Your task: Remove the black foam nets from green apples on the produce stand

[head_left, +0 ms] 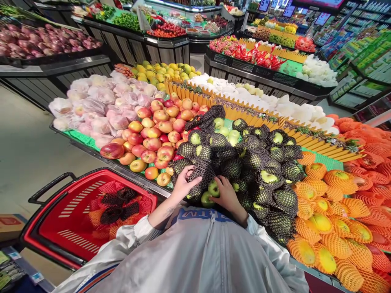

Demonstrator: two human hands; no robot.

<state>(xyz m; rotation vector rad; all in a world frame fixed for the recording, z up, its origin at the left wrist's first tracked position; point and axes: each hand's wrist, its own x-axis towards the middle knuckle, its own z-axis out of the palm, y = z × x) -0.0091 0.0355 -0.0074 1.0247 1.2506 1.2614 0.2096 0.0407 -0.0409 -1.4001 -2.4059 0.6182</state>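
Note:
My left hand [185, 185] is curled round a black foam net sleeve [202, 171] at the near edge of the apple display. Close beside it, my right hand [227, 196] has its fingers and thumb on a bare green apple [213, 188]. A second green apple [207, 200] lies just below, near my right thumb. Around both hands are piled green apples in black foam nets [256, 177]. Some bare green apples [233, 136] show behind them. Whether the sleeve in my left hand has fruit inside, I cannot tell.
Bare red apples [159, 134] lie left of my hands, with bagged fruit [94, 101] beyond. Orange-netted fruit [332, 215] is at the right. A low yellow fence [244, 110] runs behind the apples. At lower left stands a red basket [73, 203] holding black, red and orange foam nets.

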